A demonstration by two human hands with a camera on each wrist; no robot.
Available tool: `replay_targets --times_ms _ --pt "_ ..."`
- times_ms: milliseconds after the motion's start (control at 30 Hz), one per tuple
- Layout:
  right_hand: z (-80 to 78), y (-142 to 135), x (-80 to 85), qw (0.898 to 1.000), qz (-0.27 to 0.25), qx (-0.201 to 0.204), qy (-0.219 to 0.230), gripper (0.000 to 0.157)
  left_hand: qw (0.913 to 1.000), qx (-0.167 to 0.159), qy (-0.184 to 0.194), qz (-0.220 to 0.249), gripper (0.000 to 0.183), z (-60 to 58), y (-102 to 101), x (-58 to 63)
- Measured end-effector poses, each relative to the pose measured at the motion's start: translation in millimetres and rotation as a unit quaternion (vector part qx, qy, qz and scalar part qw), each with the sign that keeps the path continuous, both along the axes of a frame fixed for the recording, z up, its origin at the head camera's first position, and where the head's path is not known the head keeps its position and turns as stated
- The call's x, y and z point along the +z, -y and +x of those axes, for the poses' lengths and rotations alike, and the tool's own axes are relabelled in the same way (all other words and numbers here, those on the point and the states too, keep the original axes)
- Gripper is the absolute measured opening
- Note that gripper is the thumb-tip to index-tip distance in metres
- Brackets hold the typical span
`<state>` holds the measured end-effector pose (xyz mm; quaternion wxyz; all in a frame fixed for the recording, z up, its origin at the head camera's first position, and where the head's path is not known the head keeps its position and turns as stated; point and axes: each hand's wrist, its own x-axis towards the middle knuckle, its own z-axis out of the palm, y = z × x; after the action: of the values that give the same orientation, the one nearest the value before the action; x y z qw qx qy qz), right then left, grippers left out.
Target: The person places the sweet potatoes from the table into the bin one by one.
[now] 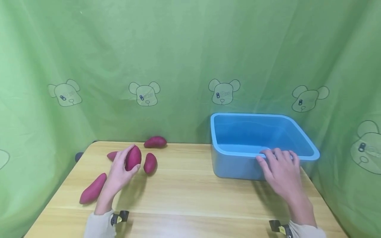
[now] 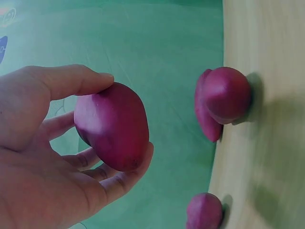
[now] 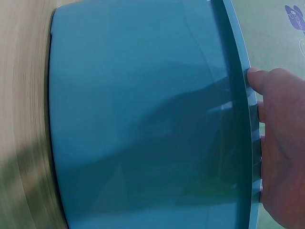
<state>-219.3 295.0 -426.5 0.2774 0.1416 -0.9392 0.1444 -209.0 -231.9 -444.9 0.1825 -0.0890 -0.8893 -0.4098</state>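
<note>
My left hand [image 1: 119, 170] holds a purple-red sweet potato [image 1: 133, 158] above the table, thumb on one side and fingers on the other. The left wrist view shows the sweet potato [image 2: 114, 126] between the thumb and fingertips, apart from the others. Around that hand lie more sweet potatoes: one at the back edge [image 1: 155, 142], one to its right [image 1: 150, 164], one to its left [image 1: 93, 189], and one partly hidden behind it [image 1: 111, 155]. My right hand [image 1: 282, 172] grips the near rim of a blue plastic tub [image 1: 238, 165], fingers over the edge and thumb near the rim.
A light wooden table [image 1: 178, 195] carries everything. Green curtain [image 1: 184, 66] with printed bear heads hangs close behind and at both sides. The tub [image 3: 143, 95] stands at the back right; its near wall fills most of the right wrist view.
</note>
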Motion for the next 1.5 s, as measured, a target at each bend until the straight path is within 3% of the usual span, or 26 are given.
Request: replay_targets --times_ms 200,833,1500 --pt "1.4 1 0.3 1.0 0.007 0.0 0.002 0.033 0.9999 -0.004 -0.015 0.006 0.077 -3.1 -1 7.9" --pt "1.3 2 -4.2 1.0 0.01 0.001 0.003 0.033 0.9982 0.0 -0.048 0.034 0.078 -7.2 -10 12.7" --pt "-1.1 1 -1.2 1.0 0.01 -0.004 0.001 0.034 0.9902 -0.009 -0.074 0.119 0.077 -14.3 -28 32.1"
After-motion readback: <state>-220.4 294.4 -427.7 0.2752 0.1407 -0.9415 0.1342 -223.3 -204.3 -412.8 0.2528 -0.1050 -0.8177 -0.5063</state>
